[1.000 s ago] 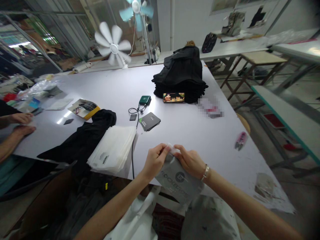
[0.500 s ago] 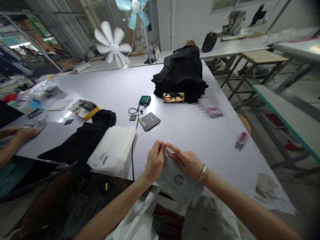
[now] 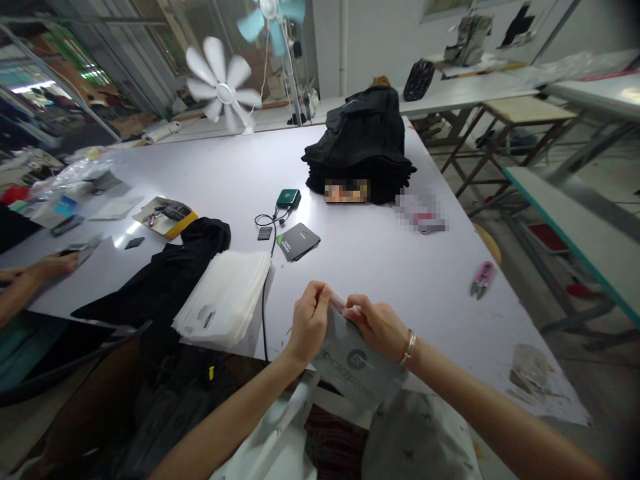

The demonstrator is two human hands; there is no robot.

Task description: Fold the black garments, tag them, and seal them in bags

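Observation:
Over the table's front edge, a translucent grey plastic bag (image 3: 363, 363) with printed lettering hangs from both hands. My left hand (image 3: 311, 320) pinches its top left corner. Fingers of my right hand (image 3: 377, 325) are closed on the top edge, a little to the right, with a bracelet at the wrist. To the left lies a stack of white bags (image 3: 227, 297) beside a black cable. Dark printed cards (image 3: 300, 241) rest on the table beyond my hands.
Black fabric pile (image 3: 363, 143) stands at the back, a phone leaning in front. Pink snips (image 3: 483, 279) lie right, a green box (image 3: 289, 199) mid-table, black cloth (image 3: 165, 277) left. Another person's hand (image 3: 53, 267) holds something at far left. Two fans stand behind.
My right hand has moved slightly right, away from my left fingertips, and its fingers have curled more. A strip of the bag's top edge now shows between the hands.

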